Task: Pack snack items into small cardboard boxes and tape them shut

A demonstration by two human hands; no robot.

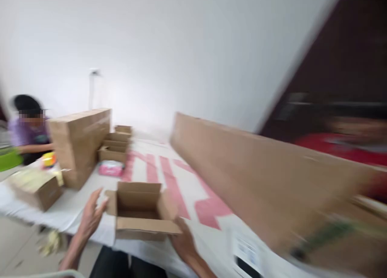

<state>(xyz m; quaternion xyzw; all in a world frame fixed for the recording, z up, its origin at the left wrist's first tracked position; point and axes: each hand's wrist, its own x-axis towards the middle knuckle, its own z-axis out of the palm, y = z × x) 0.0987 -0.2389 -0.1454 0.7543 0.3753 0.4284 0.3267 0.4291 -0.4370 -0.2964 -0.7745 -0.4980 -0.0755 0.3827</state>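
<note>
An open cardboard box (145, 231) stands at the near edge of the cloth-covered table, its flaps folded outward. The inside that I can see holds nothing. My left hand (92, 215) is just left of the box, fingers apart, close to the left flap and holding nothing. At the box's right front corner, my right hand (185, 239) grips the side by the right flap; its fingertips are partly hidden. The picture is blurred.
A long cardboard panel (256, 181) runs along the right. To the left stand a tall carton (86, 141), a smaller box (36, 187) and a pink packet (111, 168). Several open boxes (113, 153) line up behind the packet. A person (30, 129) sits far left.
</note>
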